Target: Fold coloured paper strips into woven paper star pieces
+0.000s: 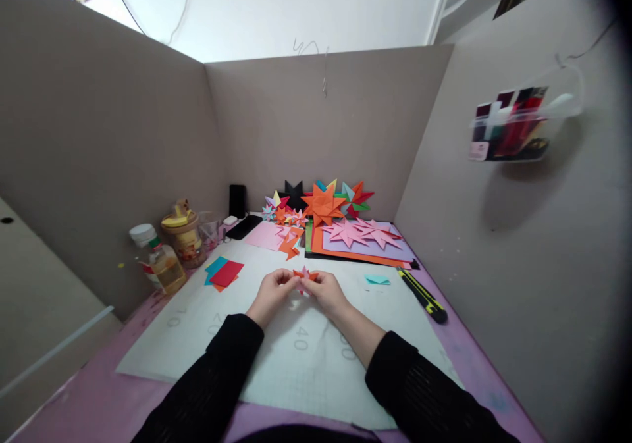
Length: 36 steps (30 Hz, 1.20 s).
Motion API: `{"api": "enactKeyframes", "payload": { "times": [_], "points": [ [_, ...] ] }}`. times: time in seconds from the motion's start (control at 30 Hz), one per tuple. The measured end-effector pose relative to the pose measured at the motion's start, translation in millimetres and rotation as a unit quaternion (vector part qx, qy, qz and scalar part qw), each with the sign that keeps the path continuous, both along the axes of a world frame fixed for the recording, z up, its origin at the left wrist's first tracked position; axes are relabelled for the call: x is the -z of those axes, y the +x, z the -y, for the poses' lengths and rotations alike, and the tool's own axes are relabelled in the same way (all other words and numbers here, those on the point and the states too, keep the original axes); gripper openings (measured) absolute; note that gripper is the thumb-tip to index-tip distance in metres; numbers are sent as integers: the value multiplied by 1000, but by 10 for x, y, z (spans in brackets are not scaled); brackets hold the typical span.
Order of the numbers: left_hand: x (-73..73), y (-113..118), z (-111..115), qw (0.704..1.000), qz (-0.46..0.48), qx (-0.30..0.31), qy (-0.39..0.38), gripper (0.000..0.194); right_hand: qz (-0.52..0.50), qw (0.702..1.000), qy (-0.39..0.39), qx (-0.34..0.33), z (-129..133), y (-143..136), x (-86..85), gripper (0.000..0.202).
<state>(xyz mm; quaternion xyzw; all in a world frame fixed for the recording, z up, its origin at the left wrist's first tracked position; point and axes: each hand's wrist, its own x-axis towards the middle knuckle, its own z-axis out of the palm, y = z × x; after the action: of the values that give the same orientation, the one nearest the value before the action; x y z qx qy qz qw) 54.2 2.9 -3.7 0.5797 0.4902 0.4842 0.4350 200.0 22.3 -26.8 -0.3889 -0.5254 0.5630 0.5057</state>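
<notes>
A small folded paper piece (305,274), pink and orange-red with pointed tips, is held up between both hands over the middle of the white numbered sheet (281,377). My left hand (274,291) pinches its left side, and my right hand (326,290) pinches its right side. The fingertips nearly meet and cover much of the piece. To the left lie blue, red and orange paper squares (227,274). A folded turquoise paper (378,280) rests on the sheet to the right.
A yellow-black cutter (423,296) lies at the right edge. Folded paper stars (323,205) and coloured sheets (365,255) fill the back. At left are a glue bottle (166,268), a tub (186,239) and a black phone (243,227). Grey partitions (326,120) enclose the table.
</notes>
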Motion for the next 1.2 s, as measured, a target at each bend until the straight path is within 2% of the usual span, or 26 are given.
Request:
{"api": "enactKeyframes", "payload": {
  "times": [0.13,0.27,0.4,0.5,0.57,0.67,0.83,1.03,1.2],
  "points": [
    [9,-24,-15,999,-13,-26,19,28,26,999,7,-22,32,-9,-4,27],
    [8,-34,-26,999,-4,-30,15,29,12,999,-2,-33,37,-15,0,27],
    [5,0,-25,999,30,-24,4,31,-18,1000,-13,18,-17,-8,38,26],
    [36,35,-13,999,23,20,-21,31,-60,997,-28,40,-50,-11,67,26],
    [59,47,-6,999,5,28,-24,31,-73,996,-33,27,-51,-17,65,27],
    [67,33,-6,1000,-14,1,-6,33,-74,996,-42,-5,-35,-13,23,27],
    [29,-28,-17,998,-65,-2,2,33,-28,999,-34,-9,-26,51,-72,27],
    [-37,-34,16,990,-128,-19,58,32,48,999,-3,-21,-7,101,-114,28],
    [-80,0,41,994,-97,23,54,36,66,997,16,-22,11,62,-79,27]
  ]
}}
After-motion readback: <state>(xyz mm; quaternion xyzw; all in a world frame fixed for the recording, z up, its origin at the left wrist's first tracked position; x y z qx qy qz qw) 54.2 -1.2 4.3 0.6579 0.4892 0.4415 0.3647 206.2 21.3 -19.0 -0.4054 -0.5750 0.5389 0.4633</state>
